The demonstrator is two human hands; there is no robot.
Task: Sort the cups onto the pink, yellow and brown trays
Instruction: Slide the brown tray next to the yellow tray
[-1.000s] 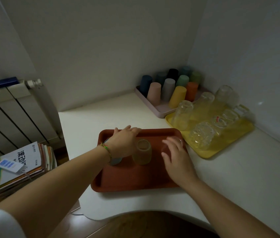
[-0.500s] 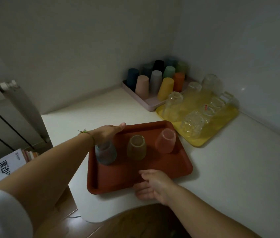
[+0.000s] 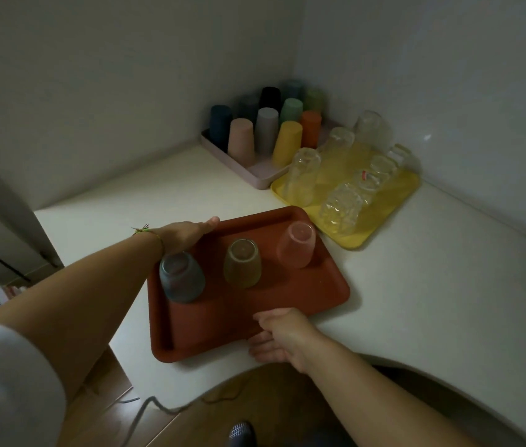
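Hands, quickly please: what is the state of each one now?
Left hand: open, straight fingers on the brown tray's far-left rim, holding nothing.
Right hand: open, relaxed fingers at the tray's near rim, holding nothing.

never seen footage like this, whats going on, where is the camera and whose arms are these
No machine here: a person wears one wide-angle camera on the head, looking down at their bare arms. On the white counter sit three trays. The near brown plastic tray carries three upturned tinted glass cups: a blue-grey cup, an olive cup, a pink cup. Behind it, the yellow tray holds clear glass cups and the pale pink tray opaque coloured cups. The left hand lies flat, fingers straight, on the brown tray's far left rim. The right hand is at its near edge; whether it grips is unclear. Neither holds a cup.
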